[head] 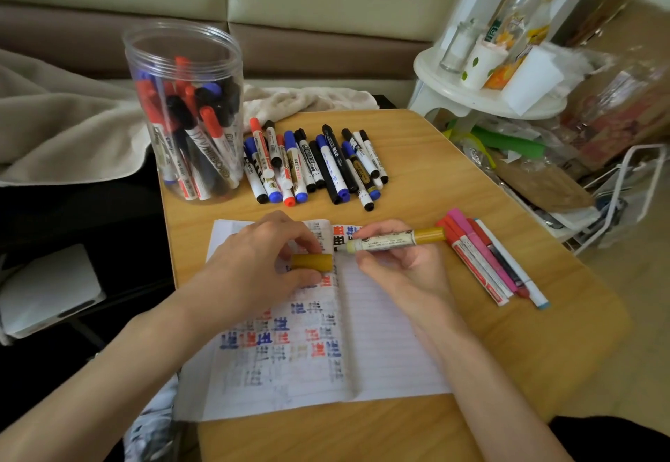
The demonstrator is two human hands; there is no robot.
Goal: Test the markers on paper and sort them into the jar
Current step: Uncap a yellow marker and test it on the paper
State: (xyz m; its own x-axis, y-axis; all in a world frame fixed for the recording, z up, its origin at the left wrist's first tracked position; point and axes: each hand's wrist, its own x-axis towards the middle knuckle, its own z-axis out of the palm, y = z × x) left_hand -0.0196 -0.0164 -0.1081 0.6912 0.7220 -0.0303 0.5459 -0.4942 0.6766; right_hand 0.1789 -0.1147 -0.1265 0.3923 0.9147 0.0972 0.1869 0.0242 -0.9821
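Gripping an uncapped mustard marker (384, 241) in right hand (402, 269) above the scribbled notebook (391, 352), pinching its cap (311, 262) in left hand (253, 258), label print too blurred to read, jar (185, 117) at desk's (471, 178) far-left corner.

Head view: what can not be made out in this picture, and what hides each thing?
Head view only.
1. Yellow marker: label print too blurred to read; right hand covers part of it.
2. Yellow cap: partly covered by left hand.
3. Notebook: marks under both hands hidden.
4. Jar: its contents overlap; count unclear.
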